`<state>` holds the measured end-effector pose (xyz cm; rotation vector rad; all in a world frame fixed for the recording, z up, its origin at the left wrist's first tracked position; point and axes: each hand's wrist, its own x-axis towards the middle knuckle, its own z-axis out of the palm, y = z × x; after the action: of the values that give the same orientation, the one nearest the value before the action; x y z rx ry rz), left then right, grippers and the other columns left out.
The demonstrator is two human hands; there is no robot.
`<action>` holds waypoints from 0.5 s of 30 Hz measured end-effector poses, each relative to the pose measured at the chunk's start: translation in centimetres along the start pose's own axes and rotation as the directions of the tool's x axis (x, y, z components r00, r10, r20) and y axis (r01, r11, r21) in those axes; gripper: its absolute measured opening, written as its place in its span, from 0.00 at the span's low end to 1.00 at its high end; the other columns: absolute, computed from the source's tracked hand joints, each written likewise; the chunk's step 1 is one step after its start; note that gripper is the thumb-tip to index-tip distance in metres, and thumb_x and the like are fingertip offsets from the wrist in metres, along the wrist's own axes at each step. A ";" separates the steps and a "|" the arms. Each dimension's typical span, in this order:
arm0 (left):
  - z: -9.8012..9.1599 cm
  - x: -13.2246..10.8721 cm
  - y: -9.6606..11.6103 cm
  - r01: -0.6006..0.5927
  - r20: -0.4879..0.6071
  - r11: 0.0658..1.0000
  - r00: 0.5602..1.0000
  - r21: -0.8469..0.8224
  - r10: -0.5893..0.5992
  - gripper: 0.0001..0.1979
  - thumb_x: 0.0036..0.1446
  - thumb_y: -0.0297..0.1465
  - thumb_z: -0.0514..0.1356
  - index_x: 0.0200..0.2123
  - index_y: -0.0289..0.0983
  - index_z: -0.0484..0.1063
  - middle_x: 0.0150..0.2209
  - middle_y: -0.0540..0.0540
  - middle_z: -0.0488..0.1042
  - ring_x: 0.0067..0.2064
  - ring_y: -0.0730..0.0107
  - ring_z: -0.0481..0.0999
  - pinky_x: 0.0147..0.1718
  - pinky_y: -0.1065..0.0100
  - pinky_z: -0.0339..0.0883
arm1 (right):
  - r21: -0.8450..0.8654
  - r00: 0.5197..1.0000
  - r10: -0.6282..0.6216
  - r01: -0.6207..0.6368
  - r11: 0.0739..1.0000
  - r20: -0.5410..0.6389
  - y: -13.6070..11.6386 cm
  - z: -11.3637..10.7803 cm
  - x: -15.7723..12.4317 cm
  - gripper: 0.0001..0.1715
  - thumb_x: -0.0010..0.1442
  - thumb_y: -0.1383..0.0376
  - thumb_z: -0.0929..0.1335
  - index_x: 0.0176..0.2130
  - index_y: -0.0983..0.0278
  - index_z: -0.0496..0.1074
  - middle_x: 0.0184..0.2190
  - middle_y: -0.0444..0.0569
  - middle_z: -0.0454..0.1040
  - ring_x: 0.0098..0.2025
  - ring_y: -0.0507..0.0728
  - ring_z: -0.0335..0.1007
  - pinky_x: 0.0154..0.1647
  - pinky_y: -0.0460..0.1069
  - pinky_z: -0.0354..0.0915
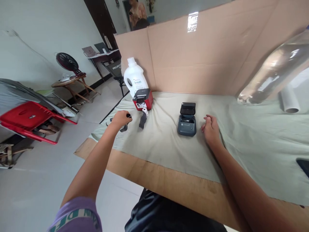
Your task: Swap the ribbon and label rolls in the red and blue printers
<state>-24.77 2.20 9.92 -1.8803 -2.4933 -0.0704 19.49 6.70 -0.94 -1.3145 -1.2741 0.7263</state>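
My left hand (121, 119) is closed at the left of the cloth, pinching a small black roll (128, 115) with a dark round end. Some dark items lie below and beside that hand, partly covered by it. To the right, a small dark label printer (187, 125) sits with its lid (188, 108) raised and its inner compartment showing. My right hand (211, 131) rests on the cloth just right of this printer, fingers loosely bent and holding nothing. A red and black boxy device (143, 99) stands behind my left hand, with a small white roll (145, 111) and a dark strip (143, 120) before it.
A white jug (135, 75) stands behind the red device. Cardboard (193, 61) walls the back of the cloth-covered table (164, 141). At right are a large clear plastic-wrapped roll (270, 71), a white tube (289, 100) and a dark flat object (303, 166). A person (138, 11) is in the background.
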 end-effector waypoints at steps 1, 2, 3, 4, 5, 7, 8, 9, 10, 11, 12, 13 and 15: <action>0.5 0.4 0.1 0.002 0.023 1.000 1.000 0.005 -0.002 0.11 0.49 0.38 0.64 0.35 0.40 0.80 0.36 0.41 0.81 0.42 0.54 0.78 0.35 0.66 0.66 | 0.004 1.000 0.001 -0.001 1.000 0.000 -0.1 0.0 0.0 0.27 0.68 0.46 0.58 0.53 0.62 0.67 0.31 0.46 0.73 0.21 0.53 0.63 0.23 0.50 0.61; 1.0 0.7 0.3 0.013 0.048 1.000 0.999 0.009 -0.013 0.12 0.48 0.39 0.65 0.35 0.40 0.80 0.36 0.40 0.81 0.41 0.54 0.78 0.35 0.66 0.66 | 0.007 1.000 0.004 -0.004 1.000 -0.001 -0.2 0.0 -0.1 0.27 0.68 0.46 0.58 0.53 0.62 0.67 0.31 0.46 0.73 0.21 0.53 0.64 0.23 0.50 0.61; 1.4 1.0 0.4 0.030 0.075 0.999 0.997 0.014 -0.031 0.12 0.48 0.40 0.65 0.34 0.40 0.80 0.37 0.39 0.81 0.41 0.53 0.78 0.35 0.66 0.66 | 0.008 1.000 0.007 -0.007 1.000 -0.003 -0.3 -0.1 -0.1 0.27 0.68 0.47 0.58 0.52 0.62 0.67 0.31 0.46 0.73 0.21 0.53 0.64 0.23 0.51 0.61; 1.7 1.3 0.6 0.050 0.100 0.999 0.994 0.021 -0.052 0.13 0.48 0.41 0.65 0.34 0.39 0.80 0.38 0.38 0.81 0.41 0.53 0.78 0.35 0.65 0.66 | 0.007 1.000 0.011 -0.011 1.000 -0.002 -0.3 -0.1 -0.1 0.26 0.68 0.47 0.59 0.52 0.62 0.67 0.30 0.46 0.73 0.21 0.53 0.64 0.23 0.51 0.61; 2.0 1.4 0.7 0.077 0.122 0.997 0.989 0.029 -0.079 0.14 0.49 0.42 0.65 0.34 0.39 0.79 0.39 0.38 0.81 0.42 0.52 0.78 0.35 0.65 0.66 | 0.005 1.000 0.013 -0.013 1.000 0.000 -0.3 -0.1 -0.1 0.26 0.68 0.47 0.59 0.52 0.62 0.67 0.30 0.46 0.73 0.21 0.53 0.64 0.24 0.51 0.62; 2.1 1.5 0.7 0.123 0.158 0.991 0.979 0.043 -0.129 0.17 0.49 0.45 0.65 0.35 0.38 0.79 0.43 0.36 0.80 0.44 0.49 0.78 0.36 0.63 0.67 | 0.006 1.000 0.013 -0.013 1.000 0.004 -0.2 -0.1 -0.1 0.25 0.68 0.46 0.58 0.51 0.61 0.67 0.30 0.46 0.73 0.22 0.54 0.64 0.24 0.51 0.62; 2.0 1.5 0.8 0.135 0.170 0.989 0.975 0.053 -0.143 0.20 0.49 0.47 0.65 0.37 0.38 0.79 0.45 0.35 0.79 0.45 0.48 0.78 0.37 0.62 0.67 | 0.010 1.000 0.012 -0.012 1.000 0.003 -0.1 -0.1 0.0 0.25 0.68 0.46 0.58 0.51 0.61 0.67 0.30 0.46 0.73 0.22 0.54 0.65 0.25 0.51 0.63; 1.9 1.5 0.8 0.141 0.174 0.988 0.973 0.062 -0.150 0.22 0.47 0.49 0.66 0.38 0.38 0.79 0.48 0.34 0.78 0.47 0.46 0.78 0.37 0.62 0.68 | 0.015 1.000 0.011 -0.011 1.000 0.002 0.0 -0.1 0.0 0.25 0.68 0.46 0.58 0.51 0.60 0.67 0.30 0.46 0.73 0.22 0.54 0.65 0.25 0.51 0.63; 1.7 1.4 0.9 0.142 0.161 0.988 0.975 0.065 -0.151 0.25 0.47 0.50 0.66 0.41 0.38 0.79 0.52 0.34 0.76 0.49 0.45 0.77 0.39 0.61 0.68 | 0.019 1.000 0.011 -0.011 1.000 -0.002 0.1 -0.1 0.0 0.25 0.68 0.46 0.58 0.51 0.60 0.67 0.30 0.45 0.72 0.22 0.54 0.65 0.25 0.51 0.63; 1.5 1.4 1.2 0.141 0.127 0.988 0.981 0.056 -0.147 0.27 0.47 0.51 0.65 0.44 0.38 0.79 0.56 0.34 0.73 0.51 0.44 0.76 0.40 0.61 0.69 | 0.021 1.000 0.011 -0.011 1.000 -0.004 0.2 -0.1 0.1 0.25 0.68 0.45 0.58 0.50 0.60 0.67 0.29 0.45 0.72 0.22 0.54 0.65 0.25 0.51 0.64; 1.3 1.3 1.5 0.140 0.074 0.990 0.987 0.033 -0.142 0.27 0.50 0.51 0.64 0.48 0.39 0.78 0.59 0.35 0.71 0.53 0.45 0.75 0.42 0.60 0.69 | 0.020 1.000 0.013 -0.013 1.000 -0.006 0.3 -0.1 0.1 0.26 0.68 0.45 0.58 0.50 0.60 0.67 0.29 0.45 0.72 0.22 0.54 0.65 0.25 0.51 0.64; 1.1 1.4 2.0 0.139 0.010 0.990 0.990 0.001 -0.139 0.26 0.53 0.49 0.61 0.50 0.40 0.77 0.60 0.35 0.69 0.54 0.45 0.74 0.43 0.60 0.69 | 0.017 1.000 0.015 -0.015 1.000 -0.004 0.3 -0.1 0.1 0.26 0.68 0.45 0.58 0.50 0.60 0.67 0.28 0.45 0.72 0.22 0.54 0.65 0.24 0.51 0.64; 1.0 1.6 3.2 0.139 -0.096 0.989 0.985 -0.056 -0.144 0.23 0.60 0.46 0.56 0.51 0.41 0.77 0.58 0.36 0.72 0.54 0.46 0.74 0.46 0.59 0.68 | 0.010 1.000 0.018 -0.018 1.000 0.002 0.3 -0.1 0.2 0.26 0.67 0.45 0.58 0.50 0.60 0.67 0.27 0.44 0.72 0.22 0.55 0.65 0.24 0.51 0.63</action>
<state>-22.11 4.68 9.02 -1.6679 -2.5755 -0.2237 19.69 6.90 -1.19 -1.3184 -1.2597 0.7455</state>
